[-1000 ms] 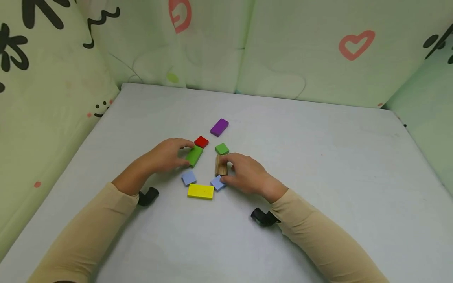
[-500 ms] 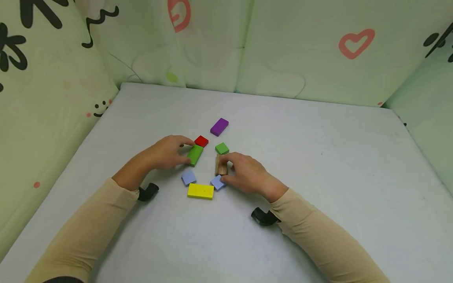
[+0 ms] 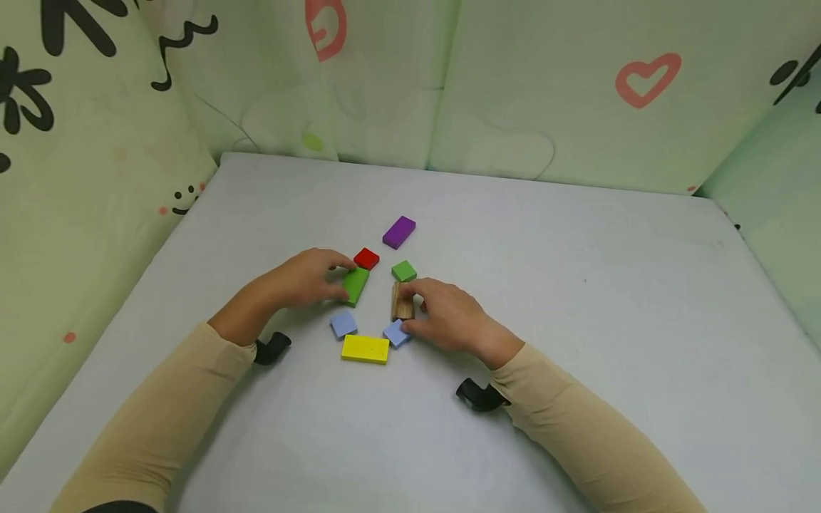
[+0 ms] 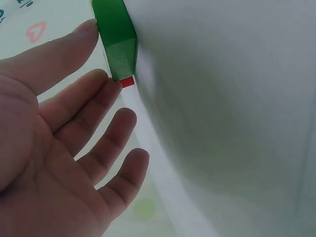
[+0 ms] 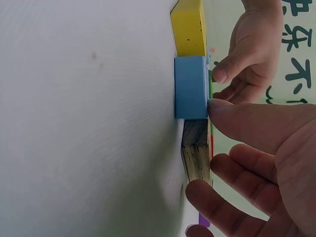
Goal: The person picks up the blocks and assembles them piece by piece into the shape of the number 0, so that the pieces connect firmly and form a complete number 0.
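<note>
My left hand (image 3: 311, 279) has the green rectangular block (image 3: 355, 286) between thumb and index finger; in the left wrist view, the other fingers are spread. A red block (image 3: 366, 258) sits at the green block's far end. My right hand (image 3: 449, 313) bridges two pieces: its fingers are at the wood-grain block (image 3: 402, 301), while the thumb touches a light blue block (image 3: 396, 333). In the right wrist view, the wood-grain block (image 5: 196, 153) and blue block (image 5: 191, 88) meet end to end. The fingers partly cover both in the head view.
A yellow block (image 3: 365, 349) lies nearest me, beside another light blue block (image 3: 343, 325). A small green block (image 3: 404, 271) stands past the wood-grain one, with a purple block (image 3: 399, 232) farther back. Patterned curtains surround the white table (image 3: 577, 285).
The left hand has shifted the green block slightly to the right, close to the red block. My right hand stays in place, and the other blocks lie as before.
</note>
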Available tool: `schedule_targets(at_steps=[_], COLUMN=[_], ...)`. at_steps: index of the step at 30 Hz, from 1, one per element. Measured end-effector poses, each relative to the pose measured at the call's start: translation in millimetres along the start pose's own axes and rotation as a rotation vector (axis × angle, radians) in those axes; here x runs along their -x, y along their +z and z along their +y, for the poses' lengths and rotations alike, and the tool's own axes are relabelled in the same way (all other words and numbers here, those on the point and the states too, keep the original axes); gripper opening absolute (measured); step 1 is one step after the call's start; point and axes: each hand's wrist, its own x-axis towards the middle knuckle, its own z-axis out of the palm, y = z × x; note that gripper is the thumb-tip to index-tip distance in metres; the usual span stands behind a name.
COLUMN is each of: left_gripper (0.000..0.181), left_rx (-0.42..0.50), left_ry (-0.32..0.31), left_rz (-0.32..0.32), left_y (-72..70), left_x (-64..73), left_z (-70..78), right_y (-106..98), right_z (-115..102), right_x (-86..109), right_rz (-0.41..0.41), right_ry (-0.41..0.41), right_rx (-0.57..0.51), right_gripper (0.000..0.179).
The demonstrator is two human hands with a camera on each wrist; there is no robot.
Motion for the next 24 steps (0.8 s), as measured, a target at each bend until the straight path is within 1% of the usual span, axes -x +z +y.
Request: schedule_targets(at_steps=[4, 9, 18, 24], left_gripper=[0.055, 0.054, 0.047, 0.048], left_rx=[-0.024, -0.044, -0.067, -0.053], left_ry=[0.021, 0.028, -0.002, -0.012], left_rz=[0.020, 0.039, 0.051, 0.053], left_y=[3.0, 5.5, 8.4, 8.8], left_x=[2.0, 3.4, 5.7, 7.6], left_z=[0.3, 1.1, 2.7, 4.7], right_y=[0.4, 1.4, 2.6, 2.3], right_z=[-0.1, 0.3, 0.6, -0.1], right_x=[1.1, 1.0, 1.0, 1.5], right_rz=[0.006, 0.010, 0.012, 0.010], right_ry=[0.000, -0.003, -0.005, -0.003], right_rx=[-0.003, -0.010, -0.006, -0.004], right_gripper=[0.052, 0.051, 0.051, 0.051])
